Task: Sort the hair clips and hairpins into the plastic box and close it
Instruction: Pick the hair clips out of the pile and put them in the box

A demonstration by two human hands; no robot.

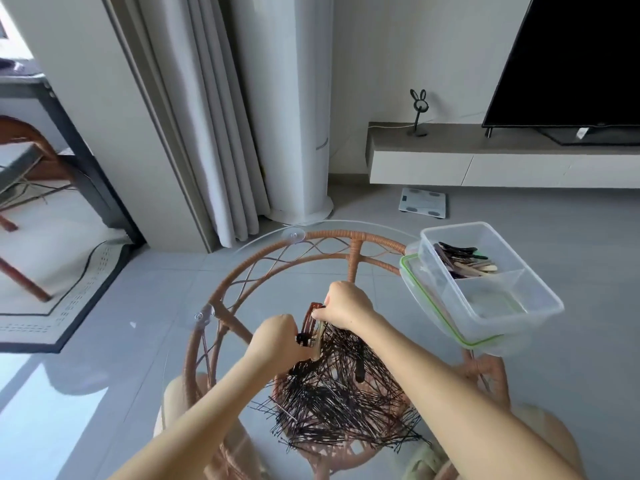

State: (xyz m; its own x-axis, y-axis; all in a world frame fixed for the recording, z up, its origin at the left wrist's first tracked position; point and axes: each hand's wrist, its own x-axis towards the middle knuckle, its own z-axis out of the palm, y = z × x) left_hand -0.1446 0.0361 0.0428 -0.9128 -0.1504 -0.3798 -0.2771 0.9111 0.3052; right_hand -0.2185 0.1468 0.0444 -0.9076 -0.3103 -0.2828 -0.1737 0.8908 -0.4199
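A big heap of thin black hairpins [341, 400] lies on the round glass table top [263, 244]. At its far edge my left hand [278, 341] and my right hand [344, 304] are both closed on a small bunch of hair clips [309, 323], brown and black, held between them above the heap. One dark brown clip [360, 365] rests on the pile. The clear plastic box [540, 299] stands at the table's right edge on its green-rimmed lid [424, 299]. The box's far compartment holds several clips [464, 259]; its near compartment looks bare.
The glass top rests on a woven rattan frame [349, 237] with suction cups. Beyond the table are grey floor tiles, a curtain [207, 116], a white column unit [298, 98], a bathroom scale [422, 202], a low TV shelf [502, 157] and a wooden chair [24, 150] at left.
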